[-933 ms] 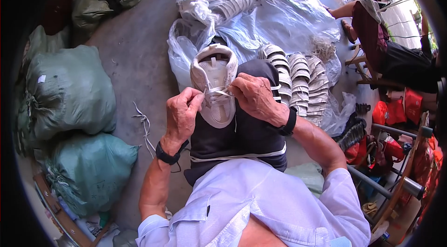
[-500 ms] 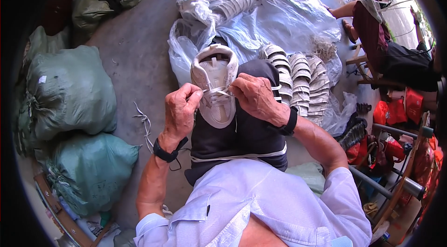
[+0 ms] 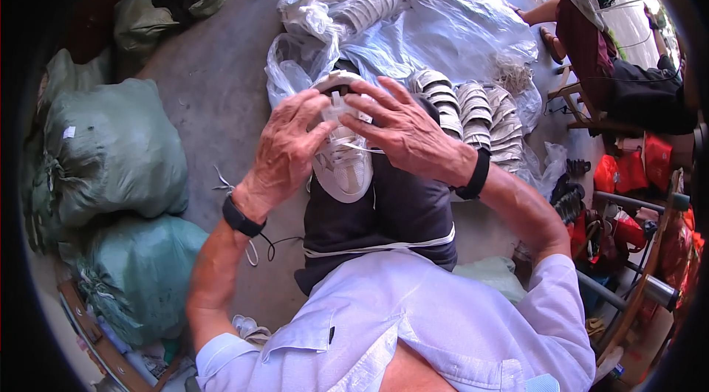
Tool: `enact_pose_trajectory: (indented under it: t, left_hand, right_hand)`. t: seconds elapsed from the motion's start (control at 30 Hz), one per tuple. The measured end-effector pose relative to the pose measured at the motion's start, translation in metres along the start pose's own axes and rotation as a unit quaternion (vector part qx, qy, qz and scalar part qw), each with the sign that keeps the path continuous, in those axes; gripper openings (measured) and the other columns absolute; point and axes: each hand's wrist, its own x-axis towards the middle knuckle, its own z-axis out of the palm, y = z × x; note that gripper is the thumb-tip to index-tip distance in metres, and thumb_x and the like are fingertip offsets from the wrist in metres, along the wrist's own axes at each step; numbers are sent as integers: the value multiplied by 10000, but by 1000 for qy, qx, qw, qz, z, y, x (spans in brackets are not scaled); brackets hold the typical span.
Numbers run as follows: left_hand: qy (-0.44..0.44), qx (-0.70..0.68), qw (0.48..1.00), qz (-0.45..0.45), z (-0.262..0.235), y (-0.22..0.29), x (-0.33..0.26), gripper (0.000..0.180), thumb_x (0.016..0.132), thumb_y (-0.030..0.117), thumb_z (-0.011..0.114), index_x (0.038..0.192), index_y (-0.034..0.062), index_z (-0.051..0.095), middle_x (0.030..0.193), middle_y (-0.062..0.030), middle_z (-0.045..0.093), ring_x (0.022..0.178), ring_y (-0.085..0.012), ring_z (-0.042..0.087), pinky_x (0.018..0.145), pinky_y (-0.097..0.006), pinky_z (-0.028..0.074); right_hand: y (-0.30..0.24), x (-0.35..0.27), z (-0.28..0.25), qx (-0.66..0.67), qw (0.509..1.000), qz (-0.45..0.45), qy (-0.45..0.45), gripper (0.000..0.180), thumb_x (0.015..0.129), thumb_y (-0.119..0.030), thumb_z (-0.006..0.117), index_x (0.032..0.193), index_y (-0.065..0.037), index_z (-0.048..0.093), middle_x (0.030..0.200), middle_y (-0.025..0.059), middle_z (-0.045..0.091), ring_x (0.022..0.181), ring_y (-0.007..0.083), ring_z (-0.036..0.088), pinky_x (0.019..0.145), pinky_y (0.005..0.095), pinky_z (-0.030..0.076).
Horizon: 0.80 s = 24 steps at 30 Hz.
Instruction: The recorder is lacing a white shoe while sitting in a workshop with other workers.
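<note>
Sneaker (image 3: 344, 165) fore-and-aft (toe bodyward)

This looks like an informal shoe workshop rather than a home or shop. Tight rows of nested beige shoes (image 3: 473, 115) stand on a bare grey concrete-like floor (image 3: 210, 89), and more lie under crumpled translucent plastic sheeting (image 3: 469, 12). A white-and-beige laced shoe (image 3: 346, 179) rests on the seated wearer's lap. Bulging dull-green sacks (image 3: 122, 159), tied at the neck, line the left side. At right, a co-worker in dark red and black clothing (image 3: 587, 45) sits on a low brown wooden stool (image 3: 565, 93).
</note>
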Motion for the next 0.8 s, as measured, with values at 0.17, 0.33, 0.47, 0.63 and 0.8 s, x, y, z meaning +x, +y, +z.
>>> enact_pose_trajectory:
  t: [0.17, 0.33, 0.47, 0.63, 0.8]
  left_hand:
    - [-196, -103, 971, 86, 5, -34, -4, 193, 761, 109, 716, 928, 55, 637, 924, -85, 550, 996, -277, 558, 946, -417, 441]
    - [-210, -133, 968, 24, 12, -24, -9, 108, 791, 188, 692, 831, 88, 698, 901, -50, 548, 951, -251, 528, 913, -403, 392]
    - [-220, -81, 967, -99, 24, -8, -5, 125, 794, 168, 681, 722, 70, 711, 872, -47, 579, 928, -239, 516, 885, -396, 383]
    - [-117, -289, 913, -265, 37, -11, -8, 146, 791, 169, 685, 776, 25, 705, 874, -77, 606, 960, -278, 523, 851, -434, 399]
    - [-151, -119, 973, -128, 25, -2, -8, 130, 816, 183, 697, 779, 57, 700, 879, -85, 608, 948, -279, 532, 829, -425, 414]
  right_hand:
    - [23, 6, 10, 52, 991, -24, -124, 225, 726, -124, 680, 928, -51, 613, 985, 74, 539, 1044, 259, 525, 958, 427, 412]
    - [24, -1, 14, 147, 985, 0, -90, 168, 764, -227, 686, 739, -75, 617, 925, 66, 535, 1004, 236, 500, 841, 404, 366]
    - [17, 4, 31, 107, 976, 100, -161, 172, 805, -207, 689, 714, -67, 645, 897, 78, 529, 992, 237, 500, 828, 412, 351]
    - [10, 14, 31, 429, 850, 306, -3, 98, 812, -133, 677, 728, -90, 654, 881, 51, 559, 933, 232, 539, 786, 378, 336]
    - [6, -3, 48, 172, 973, 150, 36, 55, 784, -126, 719, 798, -100, 672, 817, 40, 588, 916, 229, 547, 794, 386, 340]
